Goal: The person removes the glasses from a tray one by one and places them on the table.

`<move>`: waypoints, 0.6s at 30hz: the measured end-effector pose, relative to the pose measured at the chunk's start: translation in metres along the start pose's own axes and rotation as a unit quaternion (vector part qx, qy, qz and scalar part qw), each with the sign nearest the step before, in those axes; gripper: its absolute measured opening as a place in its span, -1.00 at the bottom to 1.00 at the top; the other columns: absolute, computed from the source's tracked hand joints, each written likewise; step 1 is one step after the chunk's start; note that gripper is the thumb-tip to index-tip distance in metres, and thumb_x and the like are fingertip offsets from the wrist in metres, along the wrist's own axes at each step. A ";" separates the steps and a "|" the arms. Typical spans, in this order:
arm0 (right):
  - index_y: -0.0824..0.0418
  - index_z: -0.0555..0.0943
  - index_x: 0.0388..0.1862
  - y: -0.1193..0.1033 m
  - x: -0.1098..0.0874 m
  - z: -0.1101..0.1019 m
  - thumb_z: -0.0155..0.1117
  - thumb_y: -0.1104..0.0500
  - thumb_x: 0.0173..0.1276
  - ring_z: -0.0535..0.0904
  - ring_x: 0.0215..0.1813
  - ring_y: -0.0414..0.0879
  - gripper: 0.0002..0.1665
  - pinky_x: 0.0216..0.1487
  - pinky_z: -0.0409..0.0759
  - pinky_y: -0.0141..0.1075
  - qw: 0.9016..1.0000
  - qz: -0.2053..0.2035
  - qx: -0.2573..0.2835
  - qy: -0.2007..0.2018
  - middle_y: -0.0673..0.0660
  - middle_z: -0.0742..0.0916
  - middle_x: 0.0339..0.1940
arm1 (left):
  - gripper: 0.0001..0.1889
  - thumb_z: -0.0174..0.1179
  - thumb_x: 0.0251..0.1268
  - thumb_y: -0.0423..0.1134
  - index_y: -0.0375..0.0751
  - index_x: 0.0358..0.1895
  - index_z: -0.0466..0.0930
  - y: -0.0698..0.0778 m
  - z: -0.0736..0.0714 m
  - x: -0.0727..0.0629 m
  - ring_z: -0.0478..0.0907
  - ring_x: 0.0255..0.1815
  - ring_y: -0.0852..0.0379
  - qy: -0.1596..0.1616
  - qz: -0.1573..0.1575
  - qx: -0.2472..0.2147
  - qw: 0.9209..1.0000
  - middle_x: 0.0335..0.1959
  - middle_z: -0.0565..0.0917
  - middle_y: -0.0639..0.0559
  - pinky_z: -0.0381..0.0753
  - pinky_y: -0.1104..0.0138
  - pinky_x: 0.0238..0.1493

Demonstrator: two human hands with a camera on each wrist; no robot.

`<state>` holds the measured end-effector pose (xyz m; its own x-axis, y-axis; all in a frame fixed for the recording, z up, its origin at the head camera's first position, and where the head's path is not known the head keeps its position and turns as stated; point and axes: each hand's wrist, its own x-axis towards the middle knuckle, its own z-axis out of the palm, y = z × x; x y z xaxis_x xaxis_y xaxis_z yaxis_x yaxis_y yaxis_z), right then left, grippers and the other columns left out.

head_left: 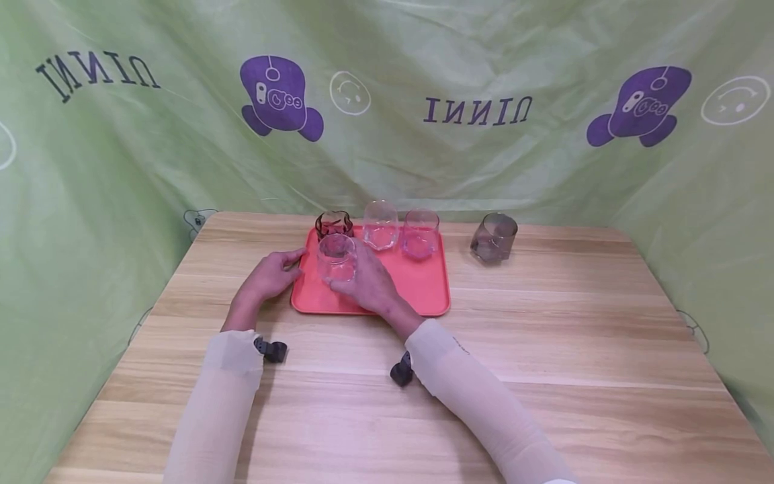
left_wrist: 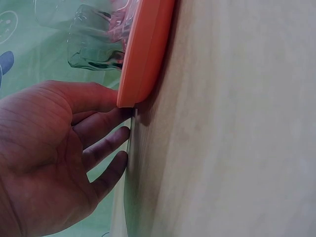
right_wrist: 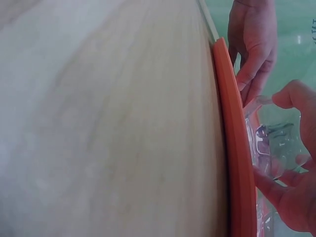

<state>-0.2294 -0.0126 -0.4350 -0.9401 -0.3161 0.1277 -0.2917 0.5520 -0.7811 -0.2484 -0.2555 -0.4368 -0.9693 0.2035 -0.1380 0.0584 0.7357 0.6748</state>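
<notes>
My right hand grips a clear drinking glass over the left part of a red tray. In the right wrist view, thumb and fingers lie around this clear glass, its base low behind the tray rim; whether it touches the tray I cannot tell. My left hand is at the tray's left edge, fingertips touching the rim, as the left wrist view shows. Along the tray's back stand a dark tinted glass, partly hidden by the held one, another clear glass and a pale pinkish-looking glass.
A smoky grey glass stands on the wooden table, right of the tray. Behind the table hangs a green curtain with purple prints. Small black cameras sit at both wrists.
</notes>
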 end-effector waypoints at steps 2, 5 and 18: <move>0.09 0.22 0.60 0.000 -0.001 -0.001 0.60 -0.07 0.21 0.51 0.35 0.04 0.09 0.31 0.52 -0.02 1.000 0.000 0.004 0.004 0.13 0.54 0.40 | -0.45 0.09 0.57 -0.32 -0.31 0.54 0.30 -0.001 0.000 0.000 0.21 0.53 -0.28 0.001 0.002 0.001 1.000 0.49 0.35 -0.33 0.22 -0.10 0.48; 0.09 0.22 0.60 0.002 -0.002 -0.003 0.61 -0.06 0.20 0.50 0.35 0.04 0.10 0.31 0.52 0.00 1.000 -0.005 -0.001 0.008 0.13 0.52 0.42 | -0.46 0.09 0.57 -0.32 -0.31 0.54 0.31 -0.001 0.000 0.000 0.19 0.54 -0.28 0.002 0.001 0.001 1.000 0.49 0.35 -0.32 0.21 -0.10 0.49; 0.01 0.02 0.72 0.004 -0.018 -0.026 0.59 -0.02 0.24 0.52 0.37 0.03 0.24 0.33 0.50 0.04 0.999 -0.015 0.051 -0.007 0.17 0.54 0.45 | -0.45 0.09 0.57 -0.30 -0.28 0.55 0.30 0.000 0.001 0.000 0.18 0.55 -0.28 0.001 0.000 0.002 1.000 0.51 0.33 -0.30 0.20 -0.10 0.49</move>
<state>-0.2184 0.0152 -0.4241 -0.9282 -0.3432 0.1436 -0.2996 0.4609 -0.8353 -0.2486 -0.2550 -0.4379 -0.9698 0.2024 -0.1363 0.0594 0.7377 0.6725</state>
